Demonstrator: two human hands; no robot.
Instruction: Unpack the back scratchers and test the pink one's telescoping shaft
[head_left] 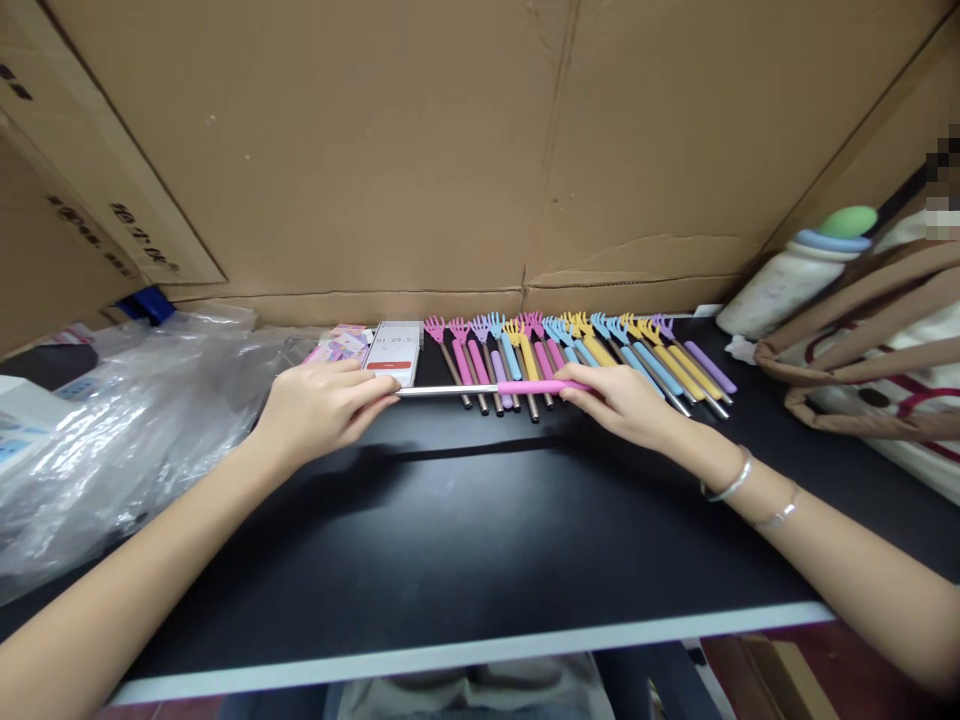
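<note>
A back scratcher [529,387] with a silver rod and a pink sleeve is stretched level between my hands, above the black table. My left hand [324,402] pinches the bare metal end; no claw shows there. Around the pink end my right hand [624,405] is closed, fingers and thumb together. Behind the held piece lies a row of several back scratchers [596,350] in pink, purple, blue and yellow, claws pointing to the cardboard wall. A phone [392,350] showing a running-time display lies just beyond my left fingers.
Clear plastic bags [161,410] are heaped at the left. A colourful packet [341,343] lies beside the phone. To the right are a white bottle [787,280] with a green top and a cloth bag [885,360] with brown handles. The table's pale front edge [480,650] is near me.
</note>
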